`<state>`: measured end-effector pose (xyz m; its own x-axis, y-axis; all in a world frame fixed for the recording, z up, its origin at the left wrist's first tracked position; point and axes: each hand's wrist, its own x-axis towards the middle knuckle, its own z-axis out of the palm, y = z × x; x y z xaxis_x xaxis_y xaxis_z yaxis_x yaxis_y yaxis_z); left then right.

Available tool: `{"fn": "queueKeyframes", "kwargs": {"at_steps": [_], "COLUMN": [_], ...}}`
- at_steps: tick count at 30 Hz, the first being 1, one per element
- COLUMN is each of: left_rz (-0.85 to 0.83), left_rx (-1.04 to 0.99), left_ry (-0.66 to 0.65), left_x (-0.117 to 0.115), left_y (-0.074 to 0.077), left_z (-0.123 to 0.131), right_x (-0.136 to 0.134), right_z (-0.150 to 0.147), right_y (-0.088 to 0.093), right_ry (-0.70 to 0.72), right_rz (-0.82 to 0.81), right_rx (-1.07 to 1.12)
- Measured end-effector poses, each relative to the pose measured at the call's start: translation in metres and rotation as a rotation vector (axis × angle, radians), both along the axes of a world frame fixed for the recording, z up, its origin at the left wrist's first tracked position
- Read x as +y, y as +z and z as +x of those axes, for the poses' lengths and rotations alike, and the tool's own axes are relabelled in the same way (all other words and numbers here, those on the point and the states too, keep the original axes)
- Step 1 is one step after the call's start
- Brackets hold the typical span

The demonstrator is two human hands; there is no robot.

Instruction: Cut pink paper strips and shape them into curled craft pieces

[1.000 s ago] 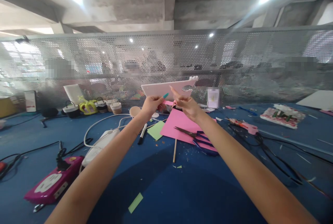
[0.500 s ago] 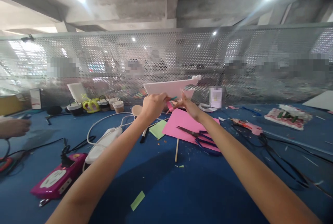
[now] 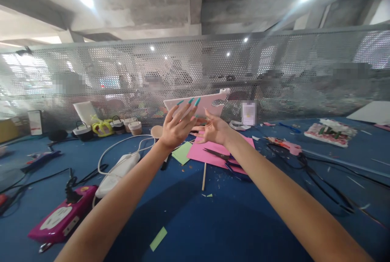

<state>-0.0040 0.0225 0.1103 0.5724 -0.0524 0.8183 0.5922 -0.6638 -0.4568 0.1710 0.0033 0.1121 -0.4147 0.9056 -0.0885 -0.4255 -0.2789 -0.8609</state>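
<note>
My left hand [image 3: 176, 126] is raised with its palm forward and its fingers spread, teal nails pointing up. My right hand [image 3: 213, 130] is just beside it, fingers stretched out toward the left hand and almost touching it. Neither hand visibly holds anything. Right behind the fingertips stands a pale pink foam board [image 3: 207, 102] with a cut-out edge, in front of the perforated metal screen [image 3: 274, 75]. Below the hands on the blue table [image 3: 213, 221] lie a pink paper sheet [image 3: 201, 151], scissors [image 3: 224, 157] and a green paper square [image 3: 182, 152].
A wooden stick [image 3: 203, 176] and a green scrap [image 3: 158, 237] lie nearer to me. At the left are a white power strip [image 3: 117, 167], a magenta device [image 3: 57, 219] and small baskets [image 3: 102, 126]. A pink glue gun [image 3: 284, 145] and black cables [image 3: 323, 180] lie at the right.
Both hands were pinched together on a small pink piece in front of the board. Now their fingers have spread open and the piece is no longer seen in them.
</note>
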Motion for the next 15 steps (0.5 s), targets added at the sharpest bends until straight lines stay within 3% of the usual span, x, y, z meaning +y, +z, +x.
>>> {"fn": "queueKeyframes", "kwargs": {"at_steps": [4, 7, 15], "left_rz": [-0.016, -0.047, -0.138], "left_rx": [0.046, 0.101, 0.098], "left_ry": [-0.014, -0.047, -0.062], "left_x": [0.003, 0.005, 0.007], "left_y": [-0.006, -0.009, -0.008], "left_z": [-0.002, -0.003, -0.004], "right_x": [0.001, 0.005, 0.014], "right_z": [-0.008, -0.009, -0.007], "right_y": [-0.003, -0.007, -0.012], "right_ry": [-0.089, -0.095, 0.005], "right_rz": [-0.162, -0.195, -0.006], "right_rx": [0.056, 0.066, 0.048]}}
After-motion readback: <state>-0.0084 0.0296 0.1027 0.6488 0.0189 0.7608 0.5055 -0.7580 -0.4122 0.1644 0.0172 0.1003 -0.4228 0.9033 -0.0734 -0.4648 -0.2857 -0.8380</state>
